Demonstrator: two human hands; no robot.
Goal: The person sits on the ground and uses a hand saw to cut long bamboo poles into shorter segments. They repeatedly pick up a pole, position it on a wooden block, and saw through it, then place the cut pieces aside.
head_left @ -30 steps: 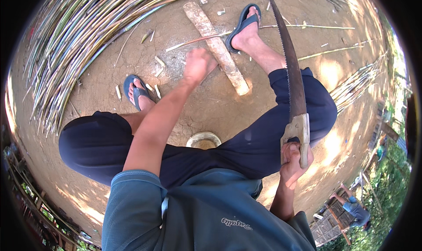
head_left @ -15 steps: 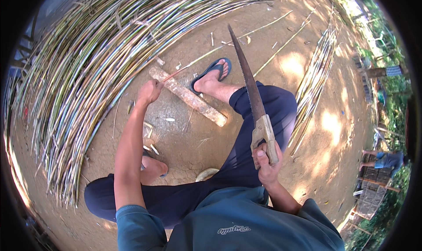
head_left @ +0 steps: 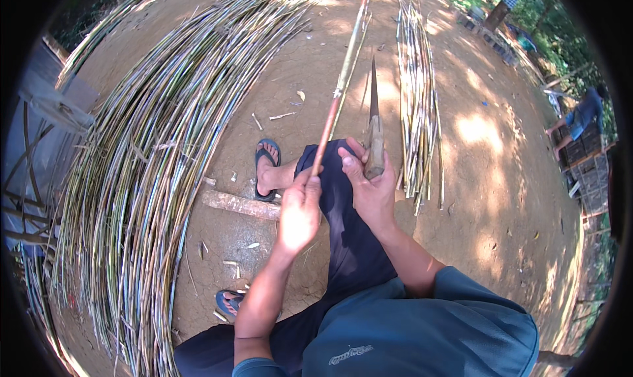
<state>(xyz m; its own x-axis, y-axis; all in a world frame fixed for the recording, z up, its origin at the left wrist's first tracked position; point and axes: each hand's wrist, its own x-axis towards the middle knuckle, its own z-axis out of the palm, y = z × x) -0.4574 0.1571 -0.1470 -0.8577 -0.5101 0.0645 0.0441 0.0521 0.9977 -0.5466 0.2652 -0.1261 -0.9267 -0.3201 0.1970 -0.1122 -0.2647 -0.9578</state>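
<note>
A long bamboo cane [head_left: 343, 90] is rising from the left hand [head_left: 298, 212], which is gripping its reddish lower end above the knee. The right hand [head_left: 370, 189] is clasping a long knife [head_left: 374, 123], blade pointing away beside the cane, apparently not yet cutting. A large cane pile [head_left: 151, 179] is crowding the left, a small bundle [head_left: 415, 100] the right; bare dirt ground [head_left: 501, 179] is lying open beyond.
</note>
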